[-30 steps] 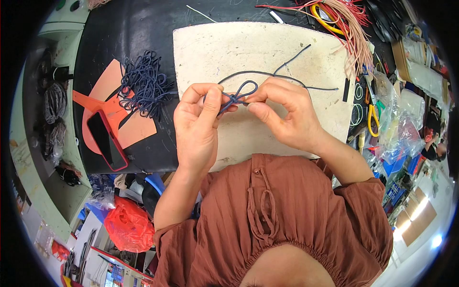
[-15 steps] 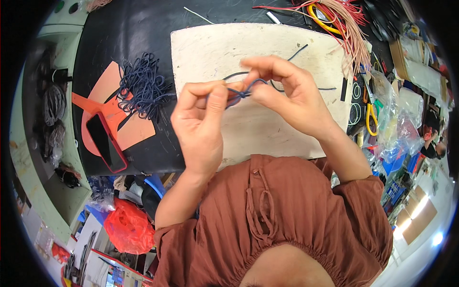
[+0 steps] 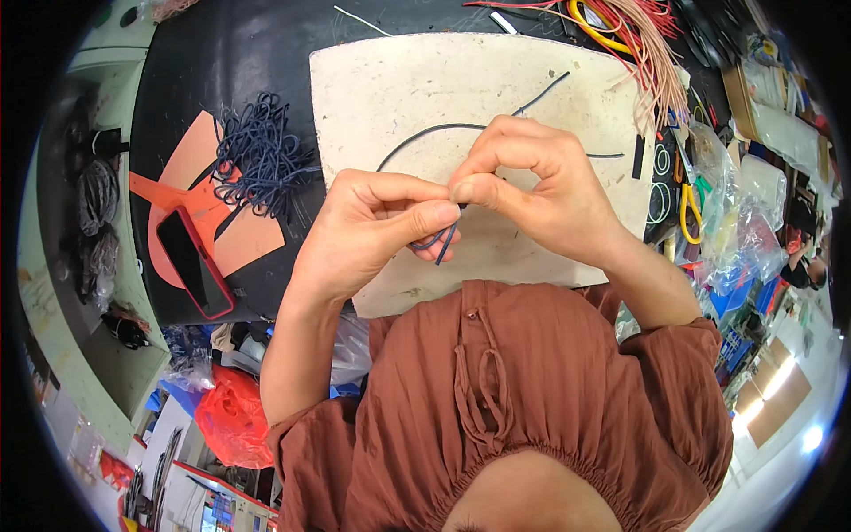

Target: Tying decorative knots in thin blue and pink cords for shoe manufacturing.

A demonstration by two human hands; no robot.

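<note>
My left hand and my right hand meet over the pale board, thumb and forefinger of each pinched together. Between them they hold a thin dark blue cord, whose loop and short end hang below the left fingertips. Whether there is a knot at the pinch is hidden by the fingers. A longer stretch of dark cord arcs over the board behind my hands, and its loose ends lie to the right. To the left rests a tangled heap of dark blue cord pieces.
A red-cased phone lies on an orange fan-shaped piece at the left. Pink and red cords spread at the back right, near yellow-handled scissors and clear plastic bags. A red bag sits below the table edge.
My hands have come together, the left moving right and turning its fingers inward. The cord loop that stretched between them now hangs below the left fingertips, with a short end pointing down.
</note>
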